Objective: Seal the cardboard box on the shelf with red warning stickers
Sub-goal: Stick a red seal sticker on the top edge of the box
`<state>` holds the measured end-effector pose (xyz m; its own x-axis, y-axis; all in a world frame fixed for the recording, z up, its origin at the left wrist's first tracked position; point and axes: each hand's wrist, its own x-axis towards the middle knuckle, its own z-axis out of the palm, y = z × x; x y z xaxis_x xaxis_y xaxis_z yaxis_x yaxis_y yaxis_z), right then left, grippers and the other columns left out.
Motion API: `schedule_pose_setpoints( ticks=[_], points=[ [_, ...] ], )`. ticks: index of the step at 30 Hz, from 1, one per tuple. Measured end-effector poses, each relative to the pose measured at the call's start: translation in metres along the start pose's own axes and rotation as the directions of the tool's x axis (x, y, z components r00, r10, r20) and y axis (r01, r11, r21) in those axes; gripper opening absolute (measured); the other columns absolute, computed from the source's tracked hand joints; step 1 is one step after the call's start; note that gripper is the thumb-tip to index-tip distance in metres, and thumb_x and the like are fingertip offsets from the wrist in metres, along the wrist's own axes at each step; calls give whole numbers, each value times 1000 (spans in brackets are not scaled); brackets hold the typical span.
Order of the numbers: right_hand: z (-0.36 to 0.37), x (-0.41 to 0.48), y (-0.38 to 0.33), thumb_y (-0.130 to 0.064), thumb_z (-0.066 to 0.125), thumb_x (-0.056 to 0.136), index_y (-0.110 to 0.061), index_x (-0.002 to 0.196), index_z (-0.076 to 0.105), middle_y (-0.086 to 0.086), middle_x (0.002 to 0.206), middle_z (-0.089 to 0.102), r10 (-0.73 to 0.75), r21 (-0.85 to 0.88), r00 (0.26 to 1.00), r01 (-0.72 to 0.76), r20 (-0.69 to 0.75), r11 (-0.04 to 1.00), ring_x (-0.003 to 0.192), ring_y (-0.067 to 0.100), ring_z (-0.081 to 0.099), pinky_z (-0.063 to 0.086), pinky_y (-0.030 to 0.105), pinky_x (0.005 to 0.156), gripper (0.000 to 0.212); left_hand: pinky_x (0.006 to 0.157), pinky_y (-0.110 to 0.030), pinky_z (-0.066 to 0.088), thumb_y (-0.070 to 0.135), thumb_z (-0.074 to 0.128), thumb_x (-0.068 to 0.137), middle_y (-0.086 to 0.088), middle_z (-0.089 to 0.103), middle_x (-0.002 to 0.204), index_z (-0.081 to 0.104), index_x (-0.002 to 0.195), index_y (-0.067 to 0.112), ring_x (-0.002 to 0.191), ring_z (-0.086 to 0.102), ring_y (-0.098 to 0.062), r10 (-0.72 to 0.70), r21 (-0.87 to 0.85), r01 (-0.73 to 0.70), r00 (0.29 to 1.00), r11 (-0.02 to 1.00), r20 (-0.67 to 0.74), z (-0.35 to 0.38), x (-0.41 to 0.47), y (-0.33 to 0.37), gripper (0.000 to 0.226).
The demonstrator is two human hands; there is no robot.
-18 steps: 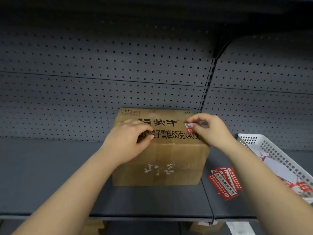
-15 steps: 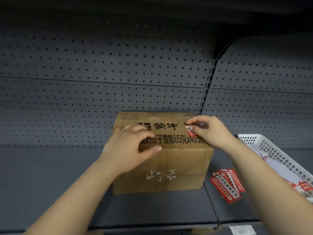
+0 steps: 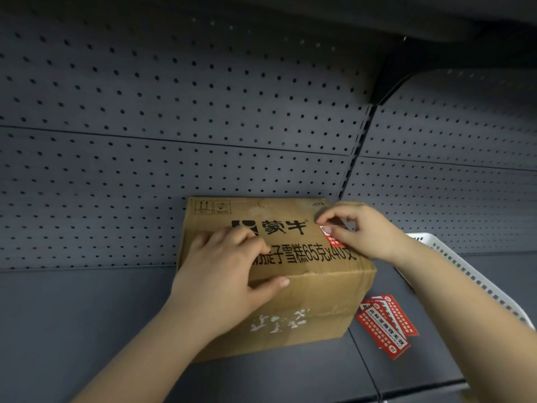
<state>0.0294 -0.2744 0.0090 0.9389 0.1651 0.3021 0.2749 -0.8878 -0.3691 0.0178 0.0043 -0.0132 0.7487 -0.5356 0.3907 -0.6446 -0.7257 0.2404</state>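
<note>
The cardboard box (image 3: 290, 274) sits on the dark shelf (image 3: 87, 330), close to the perforated back panel (image 3: 203, 112). The left hand (image 3: 226, 271) lies flat and released on the box's top near its front edge, palm down, fingers spread over the printed black lettering, thumb reaching along the front edge; it grips nothing. The right hand (image 3: 360, 231) is over the top's far right corner, thumb and forefinger pinched on a small red warning sticker (image 3: 331, 237) that lies against the box top just under the fingertips. Below the right forearm, beside the box's right side, a small pile of red stickers (image 3: 386, 324) lies flat on the shelf. Further out past the right wrist stands a white perforated basket (image 3: 465, 271), partly hidden by the arm
</note>
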Motion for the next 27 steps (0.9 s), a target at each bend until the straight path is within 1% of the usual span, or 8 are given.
schedule_pose_setpoints(
  ticks=[2,7,11,15,19,22,24,27],
  points=[
    [-1,3,1,-11,66,85,-18,99,70,0,100,66,-23,-48,999,24,24,999,92,10,60,40,6,79,16,92,-38,34,77,39,74,15,55,115,57,111,36,107,49,-13,-8,-8,8,1000,1000,5,0,0,0,58],
    [-5,9,0,-18,67,84,-21,89,68,-3,91,65,-87,-91,994,93,70,992,85,17,59,50,32,78,6,89,-40,39,76,41,73,15,57,109,59,107,34,103,52,-13,-12,-10,12,1000,1000,-5,-1,1,2,57],
    [-4,12,8,-18,68,84,-20,88,66,-7,90,63,-117,-65,989,123,86,990,91,10,56,43,26,83,5,89,-41,40,77,40,73,15,56,107,60,106,35,101,52,-12,-15,-9,15,1000,1000,-4,-1,1,2,56],
    [-2,16,13,-19,65,86,-22,87,58,-10,90,56,-128,-105,982,143,139,984,95,16,50,35,30,92,7,89,-42,40,77,40,73,15,56,107,60,105,35,101,53,-12,-14,-10,14,1000,1000,-8,0,2,1,56],
    [-10,22,14,-18,67,84,-20,94,57,-5,94,56,-61,-82,979,78,193,994,90,15,49,39,28,80,14,92,-39,35,78,41,72,17,54,108,59,106,37,103,50,-9,-29,-25,29,1000,999,-1,0,1,2,56],
    [-10,20,15,-14,69,82,-23,101,67,-3,100,62,-105,-14,980,109,170,994,97,9,55,43,20,85,21,92,-39,34,78,41,72,17,54,109,59,107,38,104,50,-10,-41,-26,40,999,999,-4,-1,0,3,57],
    [-8,18,16,-13,71,81,-21,95,72,-1,97,65,-124,33,984,120,127,992,96,6,57,41,10,87,16,93,-38,34,79,41,72,17,54,109,59,107,38,105,50,-10,-46,-20,45,999,999,-5,-1,0,3,57],
    [-7,15,17,-14,72,80,-19,86,73,1,93,67,-137,58,988,132,78,990,93,8,59,44,12,85,8,93,-38,34,79,41,71,17,54,107,60,107,38,104,50,-10,-49,-21,48,999,999,-14,-1,-1,4,57]
  ],
)
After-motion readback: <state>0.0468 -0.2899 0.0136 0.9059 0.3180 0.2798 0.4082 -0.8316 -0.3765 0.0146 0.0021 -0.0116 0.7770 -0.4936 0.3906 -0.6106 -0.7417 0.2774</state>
